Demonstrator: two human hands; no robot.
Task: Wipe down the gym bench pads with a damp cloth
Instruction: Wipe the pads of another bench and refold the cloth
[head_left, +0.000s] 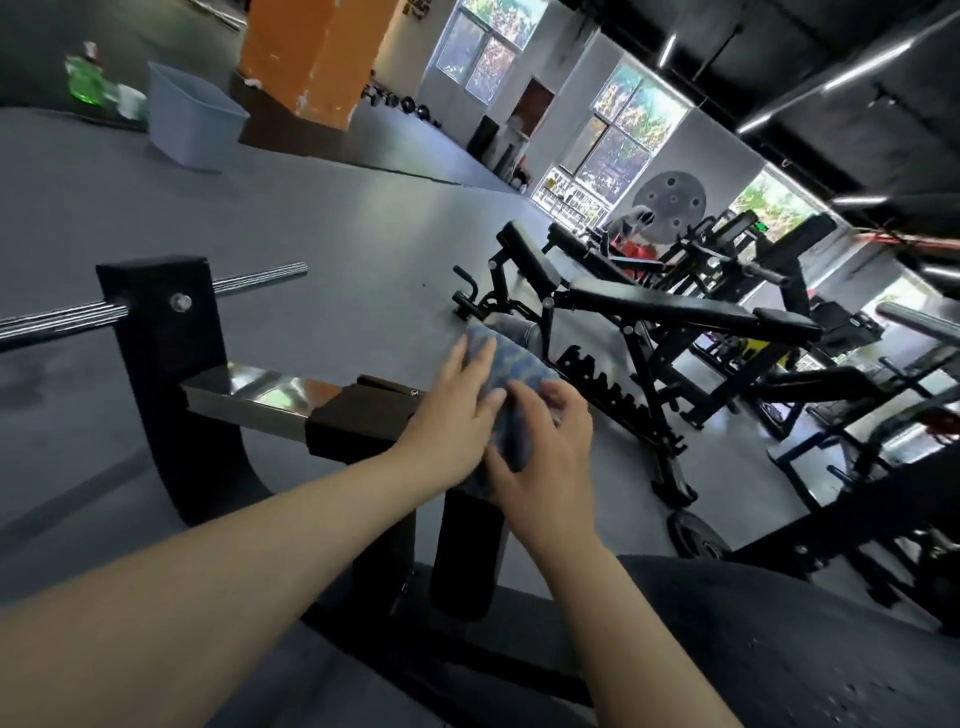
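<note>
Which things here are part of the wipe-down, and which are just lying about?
Job: cloth under both hands, left, right; black roller pad; grey tub; green bottle.
Lying about: barbell; adjustable bench; orange pillar.

Grey gym floor (322, 218) past your grip carries a plastic tub (192, 122), green bottle (85, 78), and black bench (649, 312).

A single head-worn wide-angle camera looks forward and down, tilted sideways, close over both forearms. The grey gym floor (322, 218) slopes across the frame, with windows (618, 135) far behind.
</note>
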